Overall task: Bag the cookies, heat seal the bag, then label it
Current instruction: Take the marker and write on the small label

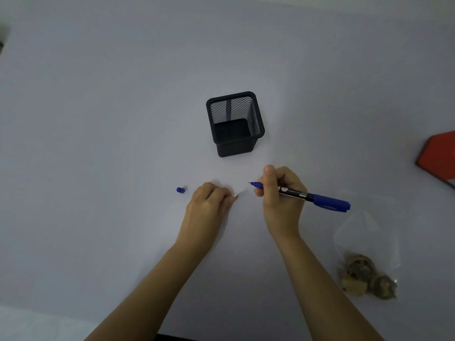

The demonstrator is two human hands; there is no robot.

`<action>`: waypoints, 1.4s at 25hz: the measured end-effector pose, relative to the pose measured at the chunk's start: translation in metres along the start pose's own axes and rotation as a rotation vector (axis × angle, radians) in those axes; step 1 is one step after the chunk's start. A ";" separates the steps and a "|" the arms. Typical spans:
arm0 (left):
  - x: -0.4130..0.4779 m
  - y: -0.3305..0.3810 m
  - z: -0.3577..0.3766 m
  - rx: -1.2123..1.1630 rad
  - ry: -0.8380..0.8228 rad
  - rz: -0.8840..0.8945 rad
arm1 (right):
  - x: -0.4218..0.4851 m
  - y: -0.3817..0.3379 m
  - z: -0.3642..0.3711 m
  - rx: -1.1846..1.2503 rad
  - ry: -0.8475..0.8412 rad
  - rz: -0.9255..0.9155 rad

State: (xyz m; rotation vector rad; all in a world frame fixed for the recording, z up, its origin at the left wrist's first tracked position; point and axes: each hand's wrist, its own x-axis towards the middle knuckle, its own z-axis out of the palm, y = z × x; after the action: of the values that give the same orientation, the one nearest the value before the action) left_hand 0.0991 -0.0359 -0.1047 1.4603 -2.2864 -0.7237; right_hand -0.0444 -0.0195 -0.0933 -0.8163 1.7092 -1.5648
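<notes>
Two forearms reach away from us: our right hand point(280, 193) pinches a blue marker point(302, 194), our left hand point(209, 205), fingers curled, pinches a white label point(237, 195). The bagged cookies point(366, 276) lie near right.

The single head view is looking steeply down and forward over the table point(98, 119), sitting close above both forearms, with the far edge lying toward the frame's top.

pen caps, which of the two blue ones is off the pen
The small blue cap lying alone on the table, left of the left hand. The other, larger cap sits on the back end of the pen.
</notes>
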 end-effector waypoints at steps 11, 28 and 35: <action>0.007 -0.005 0.005 0.067 0.102 0.125 | 0.004 0.016 -0.004 -0.180 -0.138 -0.027; -0.035 0.036 0.045 -0.018 0.257 -0.316 | 0.011 0.024 -0.003 -0.218 -0.286 -0.005; -0.006 0.007 0.025 0.034 0.178 -0.168 | 0.010 0.023 -0.003 -0.197 -0.290 0.002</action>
State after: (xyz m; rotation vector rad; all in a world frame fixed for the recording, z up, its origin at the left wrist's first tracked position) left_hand 0.0833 -0.0217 -0.1211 1.6759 -2.0719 -0.5765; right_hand -0.0525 -0.0243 -0.1172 -1.0826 1.6635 -1.2198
